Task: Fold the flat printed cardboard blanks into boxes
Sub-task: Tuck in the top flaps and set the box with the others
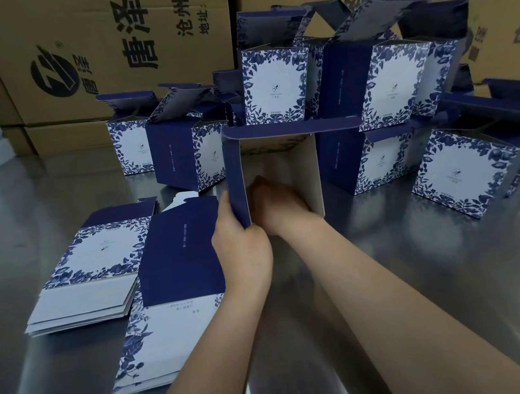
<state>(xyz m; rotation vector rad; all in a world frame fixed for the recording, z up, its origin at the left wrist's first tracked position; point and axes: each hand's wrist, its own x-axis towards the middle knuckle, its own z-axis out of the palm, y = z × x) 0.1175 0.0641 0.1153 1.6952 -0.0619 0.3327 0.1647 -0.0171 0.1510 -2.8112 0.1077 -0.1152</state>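
My left hand grips the box by its wall; my right hand sits inside, fingers unclear. I see its mouth facing me

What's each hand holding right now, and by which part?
Left hand grips the half-formed box by its left wall's near edge. Right hand is inside the box; its grip cannot be told.

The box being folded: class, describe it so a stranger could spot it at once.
On the steel table, before the cluster of upright blue-and-white floral cardboard boxes, lies one dark blue cardboard box on its side. Only its plain inside faces the camera, the left hand gripping its edge, the right hand inside.
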